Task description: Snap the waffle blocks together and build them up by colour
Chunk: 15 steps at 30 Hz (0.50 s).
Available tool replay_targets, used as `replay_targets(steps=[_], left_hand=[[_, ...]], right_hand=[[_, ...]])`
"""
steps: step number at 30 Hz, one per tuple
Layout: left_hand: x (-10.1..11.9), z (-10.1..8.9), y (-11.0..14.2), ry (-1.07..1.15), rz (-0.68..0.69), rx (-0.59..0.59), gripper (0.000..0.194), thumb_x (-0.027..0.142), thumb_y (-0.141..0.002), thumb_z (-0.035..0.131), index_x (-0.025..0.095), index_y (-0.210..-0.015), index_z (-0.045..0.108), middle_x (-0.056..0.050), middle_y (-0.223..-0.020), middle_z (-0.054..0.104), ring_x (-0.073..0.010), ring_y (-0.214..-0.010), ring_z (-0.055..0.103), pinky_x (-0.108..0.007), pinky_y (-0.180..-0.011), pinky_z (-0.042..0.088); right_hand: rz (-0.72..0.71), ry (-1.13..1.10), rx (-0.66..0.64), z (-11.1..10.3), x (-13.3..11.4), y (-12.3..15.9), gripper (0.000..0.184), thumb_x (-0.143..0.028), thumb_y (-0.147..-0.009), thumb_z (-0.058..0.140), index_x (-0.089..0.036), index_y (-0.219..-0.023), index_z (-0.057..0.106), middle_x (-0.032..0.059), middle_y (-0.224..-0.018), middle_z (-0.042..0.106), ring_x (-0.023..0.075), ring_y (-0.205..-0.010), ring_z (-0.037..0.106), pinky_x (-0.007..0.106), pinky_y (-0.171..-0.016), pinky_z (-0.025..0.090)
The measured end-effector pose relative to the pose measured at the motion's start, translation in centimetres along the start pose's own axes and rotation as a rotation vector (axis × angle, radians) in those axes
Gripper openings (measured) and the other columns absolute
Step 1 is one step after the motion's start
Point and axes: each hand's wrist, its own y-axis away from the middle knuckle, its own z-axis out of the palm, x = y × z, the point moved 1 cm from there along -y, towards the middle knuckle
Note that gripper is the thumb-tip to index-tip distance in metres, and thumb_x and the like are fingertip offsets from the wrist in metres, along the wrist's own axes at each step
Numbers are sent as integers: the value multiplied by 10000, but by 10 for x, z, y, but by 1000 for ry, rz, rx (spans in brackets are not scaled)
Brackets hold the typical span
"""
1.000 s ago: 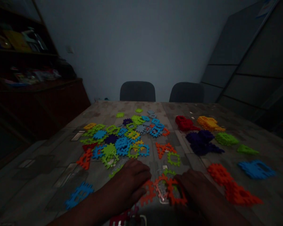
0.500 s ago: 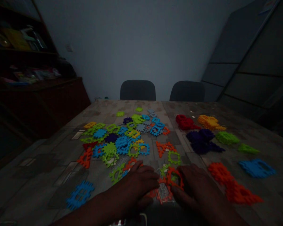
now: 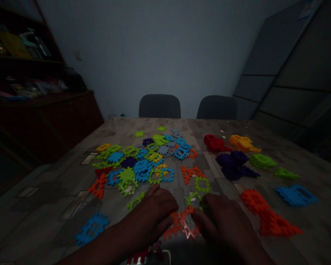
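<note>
My left hand (image 3: 158, 209) is low over the front of the table, fingers curled together and thumb tucked under. An orange toothed interlocking tile (image 3: 173, 227) lies right against its thumb side; whether the fingers grip anything is hidden. My right hand (image 3: 222, 217) is closed, its thumb and forefinger bent towards each other, and what lies in its shadowed grasp cannot be made out. Its thumb meets a second orange tile with an opening (image 3: 189, 221), between the hands. Just beyond are a lime green tile (image 3: 193, 199) and a green square frame tile (image 3: 202, 184).
A loose heap of mixed tiles (image 3: 142, 170) spreads across the middle left. Sorted by colour on the right are red (image 3: 215, 143), yellow (image 3: 243, 142), dark purple (image 3: 233, 165) and orange (image 3: 267, 215) groups. A blue tile (image 3: 92, 229) lies front left. Two chairs (image 3: 159, 106) stand behind the table.
The orange tile that stood tilted in my right hand no longer shows upright there. My left hand has shifted slightly left and turned. The view has moved a little.
</note>
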Motion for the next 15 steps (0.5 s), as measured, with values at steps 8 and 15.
replay_targets(steps=[8,15], left_hand=[[5,4,-1,2,-5,-17,157,172,-932,599,233,-1075,619,-35,-1093,684,-238,-1104,600,-498,-1165,236],[16,17,-4,-46,87,-15,544,413,-904,726,339,-1387,487,-77,-1384,594,-322,-1274,530,-626,-1174,217]], right_hand=[[117,46,-174,-31,10,-71,391,18,-904,447,-142,-1169,686,150,-1172,717,254,-1102,654,312,-871,469],[240,87,-120,-2,17,-142,308,-331,-988,639,-181,-1257,620,87,-1280,636,253,-1109,640,472,-923,548]])
